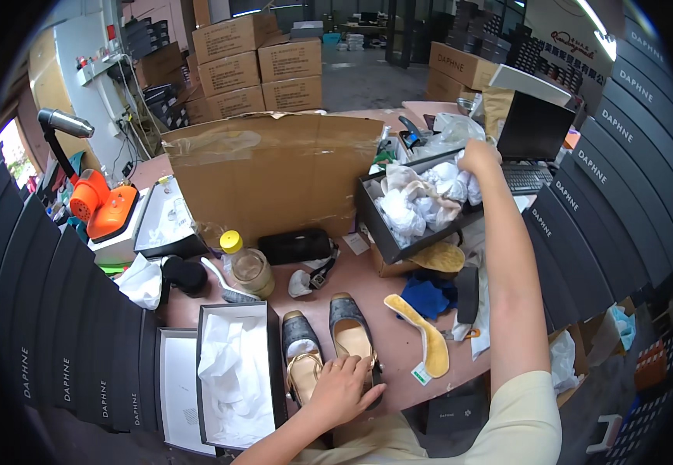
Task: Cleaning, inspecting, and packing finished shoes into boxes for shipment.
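A pair of dark grey slingback shoes, the left shoe (300, 341) and the right shoe (346, 322), stands side by side on the table, toes pointing away from me. My left hand (344, 387) lies over their heel ends, fingers stretched out and touching the straps. White stuffing shows inside the left shoe. At the far right, my right hand (478, 157) reaches to the far corner of a black box (406, 246) heaped with crumpled white paper (421, 201). Its fingers are bent around some of the paper; their tips are partly hidden.
An open shoebox (272, 364) with white tissue stands left of the shoes. Yellow insoles (423, 329), a blue cloth (428, 294), a yellow-capped jar (251, 271) and a brush (232, 288) lie around. A cardboard sheet (274, 170) rises behind; stacked dark shoeboxes (65, 341) flank both sides.
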Motion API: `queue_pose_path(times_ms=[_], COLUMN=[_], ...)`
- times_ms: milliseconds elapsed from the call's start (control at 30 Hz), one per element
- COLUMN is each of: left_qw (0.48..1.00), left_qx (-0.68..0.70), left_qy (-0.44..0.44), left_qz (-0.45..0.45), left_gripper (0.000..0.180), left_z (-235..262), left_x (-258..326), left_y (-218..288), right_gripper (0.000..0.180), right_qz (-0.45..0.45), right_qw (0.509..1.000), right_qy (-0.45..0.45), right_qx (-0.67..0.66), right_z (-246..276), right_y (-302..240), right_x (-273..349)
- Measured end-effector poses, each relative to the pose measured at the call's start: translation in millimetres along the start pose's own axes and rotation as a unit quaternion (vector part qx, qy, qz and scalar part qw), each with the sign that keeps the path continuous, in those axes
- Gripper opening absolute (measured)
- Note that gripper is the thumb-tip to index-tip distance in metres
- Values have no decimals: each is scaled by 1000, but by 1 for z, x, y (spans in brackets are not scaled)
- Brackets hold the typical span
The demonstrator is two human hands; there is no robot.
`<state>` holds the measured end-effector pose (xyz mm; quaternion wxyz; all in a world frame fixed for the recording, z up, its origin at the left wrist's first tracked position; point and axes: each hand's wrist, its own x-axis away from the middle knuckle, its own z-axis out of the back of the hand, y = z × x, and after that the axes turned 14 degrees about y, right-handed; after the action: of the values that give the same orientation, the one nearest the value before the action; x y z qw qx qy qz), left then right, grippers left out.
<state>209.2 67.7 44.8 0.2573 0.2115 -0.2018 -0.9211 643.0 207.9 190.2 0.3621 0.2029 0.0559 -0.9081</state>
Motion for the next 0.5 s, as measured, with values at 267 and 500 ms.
queue_pose_path(times_ms=[267,500], left_qw=[1000,998], left_qx=[9,0], left_qy=[18,23], left_qz=[19,58], left_gripper=[53,54], left_z=[-2,-28], left_x=[5,11], left_y=[-5,-7], right_gripper=[48,50], right_qz=[31,34], right_qw=[998,993], right_qy=[37,103], right_qx=[-27,-46], right_z=[-26,-83], right_y=[-17,33], right_x=[-7,-33])
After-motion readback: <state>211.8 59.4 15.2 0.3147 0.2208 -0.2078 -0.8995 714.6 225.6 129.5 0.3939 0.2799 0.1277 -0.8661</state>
